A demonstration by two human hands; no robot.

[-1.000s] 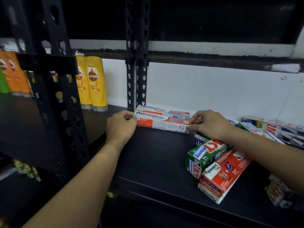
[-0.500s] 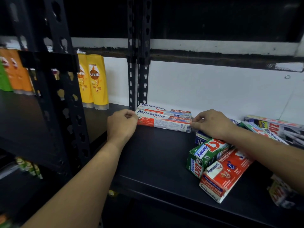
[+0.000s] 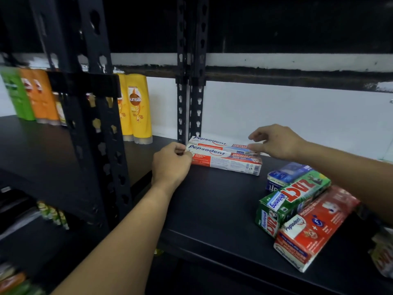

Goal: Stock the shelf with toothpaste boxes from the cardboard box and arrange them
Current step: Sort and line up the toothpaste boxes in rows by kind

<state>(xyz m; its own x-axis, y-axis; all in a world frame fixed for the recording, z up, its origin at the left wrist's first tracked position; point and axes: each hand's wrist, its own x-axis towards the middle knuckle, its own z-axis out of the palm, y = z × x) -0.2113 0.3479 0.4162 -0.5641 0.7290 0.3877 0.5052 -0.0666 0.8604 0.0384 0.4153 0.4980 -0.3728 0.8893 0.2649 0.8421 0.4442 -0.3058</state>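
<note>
Two long white-and-red Pepsodent boxes lie side by side at the back of the black shelf [image 3: 212,211], the front box [image 3: 225,161] against the rear box [image 3: 214,142]. My left hand [image 3: 171,165] has curled fingers that pinch the left end of the front box. My right hand [image 3: 276,143] hovers just over the right ends of both boxes with fingers loosely spread, holding nothing. A loose pile lies to the right: a green Zact box [image 3: 295,195], a red Pepsodent box [image 3: 314,227] and a blue box [image 3: 285,175].
Black slotted uprights stand behind the boxes [image 3: 191,92] and at the front left [image 3: 91,128]. Yellow Sunsilk bottles [image 3: 138,109], orange bottles [image 3: 40,96] and a green bottle [image 3: 17,92] fill the left bay. More boxes [image 3: 382,254] lie at the right edge.
My right hand has lifted off the right end of the Pepsodent boxes and spread its fingers. My left hand stays at the left end. The boxes sit as before.
</note>
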